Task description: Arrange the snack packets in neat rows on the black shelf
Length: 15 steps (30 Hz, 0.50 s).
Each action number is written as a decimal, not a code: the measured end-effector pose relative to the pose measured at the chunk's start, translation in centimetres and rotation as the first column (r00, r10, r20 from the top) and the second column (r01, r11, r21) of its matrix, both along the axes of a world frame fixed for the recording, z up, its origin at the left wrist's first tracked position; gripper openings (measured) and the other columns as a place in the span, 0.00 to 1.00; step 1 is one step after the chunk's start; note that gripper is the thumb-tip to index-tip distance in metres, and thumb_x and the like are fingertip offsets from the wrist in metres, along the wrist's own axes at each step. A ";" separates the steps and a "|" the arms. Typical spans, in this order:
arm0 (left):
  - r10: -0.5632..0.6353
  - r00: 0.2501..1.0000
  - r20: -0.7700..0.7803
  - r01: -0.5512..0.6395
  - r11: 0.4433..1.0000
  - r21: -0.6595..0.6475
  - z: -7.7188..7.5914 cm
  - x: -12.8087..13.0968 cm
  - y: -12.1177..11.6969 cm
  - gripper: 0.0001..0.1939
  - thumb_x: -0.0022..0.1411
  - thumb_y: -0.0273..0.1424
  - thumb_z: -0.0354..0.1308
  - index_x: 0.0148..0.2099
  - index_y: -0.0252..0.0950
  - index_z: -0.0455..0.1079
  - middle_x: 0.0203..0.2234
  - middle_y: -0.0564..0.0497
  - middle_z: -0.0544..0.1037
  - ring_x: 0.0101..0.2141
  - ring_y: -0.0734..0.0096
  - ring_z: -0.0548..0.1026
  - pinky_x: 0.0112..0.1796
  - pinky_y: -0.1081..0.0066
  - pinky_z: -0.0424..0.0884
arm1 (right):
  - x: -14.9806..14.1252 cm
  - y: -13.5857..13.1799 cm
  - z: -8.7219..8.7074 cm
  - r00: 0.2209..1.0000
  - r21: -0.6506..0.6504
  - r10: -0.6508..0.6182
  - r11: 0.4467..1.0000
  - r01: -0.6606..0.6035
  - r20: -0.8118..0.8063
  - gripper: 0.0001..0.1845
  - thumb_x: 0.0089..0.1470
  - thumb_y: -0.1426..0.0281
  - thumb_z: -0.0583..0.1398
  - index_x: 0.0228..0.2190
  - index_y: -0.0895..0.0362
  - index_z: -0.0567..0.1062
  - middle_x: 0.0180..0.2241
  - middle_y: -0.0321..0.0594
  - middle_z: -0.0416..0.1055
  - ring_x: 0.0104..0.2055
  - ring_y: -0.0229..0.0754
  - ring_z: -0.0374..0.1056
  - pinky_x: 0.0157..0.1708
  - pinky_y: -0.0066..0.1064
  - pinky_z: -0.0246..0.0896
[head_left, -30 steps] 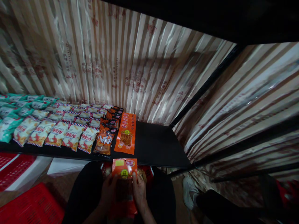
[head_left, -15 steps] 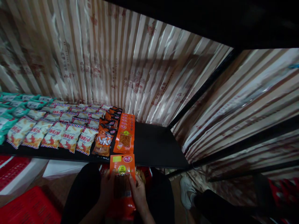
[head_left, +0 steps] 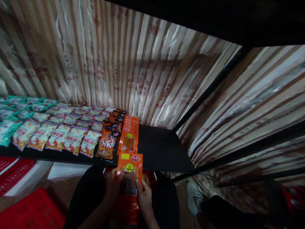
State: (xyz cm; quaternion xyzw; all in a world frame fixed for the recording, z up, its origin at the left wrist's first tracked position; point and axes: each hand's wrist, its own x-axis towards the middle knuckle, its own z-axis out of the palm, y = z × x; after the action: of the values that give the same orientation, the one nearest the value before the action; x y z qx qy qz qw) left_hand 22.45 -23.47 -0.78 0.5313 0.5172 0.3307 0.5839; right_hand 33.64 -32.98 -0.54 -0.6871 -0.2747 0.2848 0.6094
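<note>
An orange snack packet (head_left: 130, 167) with a clear window showing brown sticks is held between both hands above my lap. My left hand (head_left: 113, 184) grips its left side, and my right hand (head_left: 144, 195) pinches the right side with the thumb on the front. Its top edge overlaps the front of the black shelf (head_left: 164, 148). Just behind it lies a row of overlapping matching orange packets (head_left: 128, 140). Left of that row are brown-orange snack bags (head_left: 106, 144). The lower end of the held packet is in shadow.
Rows of white snack bags (head_left: 71, 140) and teal bags (head_left: 9, 128) cover the shelf's left part. A red basket (head_left: 30, 210) stands at lower left. Striped sheeting (head_left: 100, 63) hangs behind, with a black post (head_left: 209, 89) at right. Another person's shoe (head_left: 192, 197) shows at lower right.
The held packet has moved slightly up and right in view, closer over the shelf's front edge. Both hands keep their hold, and the view has shifted a little.
</note>
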 end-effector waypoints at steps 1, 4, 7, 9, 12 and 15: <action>0.009 1.000 0.015 -0.009 1.000 0.020 0.0 0.0 -0.2 0.22 0.47 0.43 0.53 0.41 0.34 0.67 0.34 0.44 0.77 0.37 0.58 0.75 0.39 0.62 0.70 | 0.1 0.1 0.2 1.000 0.015 -0.014 1.000 0.014 0.005 0.22 0.46 0.52 0.60 0.29 0.59 0.79 0.30 0.44 0.76 0.34 0.47 0.70 0.35 0.34 0.67; 0.049 0.998 0.045 -0.052 0.996 0.066 -0.2 0.2 -1.0 0.27 0.47 0.41 0.55 0.49 0.32 0.63 0.40 0.41 0.75 0.42 0.56 0.74 0.44 0.59 0.68 | 0.3 0.3 0.8 0.999 0.019 -0.034 0.999 0.034 0.017 0.21 0.45 0.52 0.61 0.23 0.59 0.76 0.23 0.41 0.72 0.29 0.43 0.67 0.29 0.31 0.65; 0.075 0.996 0.049 -0.080 0.992 0.099 -0.1 0.5 -1.7 0.28 0.49 0.38 0.55 0.53 0.33 0.61 0.41 0.42 0.75 0.43 0.57 0.73 0.45 0.57 0.67 | 0.3 0.4 1.6 0.999 0.012 -0.042 0.999 0.042 0.021 0.21 0.45 0.52 0.61 0.20 0.59 0.75 0.22 0.39 0.70 0.28 0.42 0.66 0.28 0.29 0.64; 0.078 0.996 0.035 -0.082 0.987 0.138 0.1 0.6 -1.9 0.27 0.50 0.36 0.54 0.53 0.33 0.61 0.41 0.42 0.75 0.43 0.57 0.73 0.46 0.57 0.67 | 0.2 0.4 2.1 0.999 0.019 -0.042 0.999 0.042 0.006 0.21 0.44 0.52 0.61 0.22 0.59 0.76 0.23 0.39 0.71 0.28 0.42 0.66 0.28 0.29 0.64; 0.071 0.997 -0.028 -0.063 0.971 0.230 0.7 0.7 -2.0 0.24 0.52 0.35 0.53 0.51 0.34 0.63 0.42 0.43 0.73 0.44 0.58 0.72 0.47 0.56 0.65 | 0.1 0.3 2.7 0.999 0.034 -0.031 0.999 0.032 -0.029 0.21 0.44 0.53 0.61 0.22 0.59 0.76 0.23 0.39 0.71 0.28 0.41 0.66 0.28 0.29 0.64; 0.048 0.992 -0.121 -0.003 0.937 0.349 1.6 0.6 -2.2 0.18 0.54 0.36 0.50 0.46 0.36 0.68 0.44 0.43 0.70 0.47 0.58 0.68 0.51 0.54 0.62 | 0.2 0.3 3.5 0.998 0.049 -0.008 0.999 0.011 -0.069 0.20 0.44 0.53 0.62 0.23 0.59 0.76 0.23 0.39 0.71 0.27 0.41 0.66 0.27 0.29 0.64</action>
State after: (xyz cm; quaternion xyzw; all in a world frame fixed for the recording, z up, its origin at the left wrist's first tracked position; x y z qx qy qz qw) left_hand 23.05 -25.63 0.85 0.6394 0.4936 0.3901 0.4421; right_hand 33.79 -32.65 2.94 -0.6629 -0.2573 0.2984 0.6366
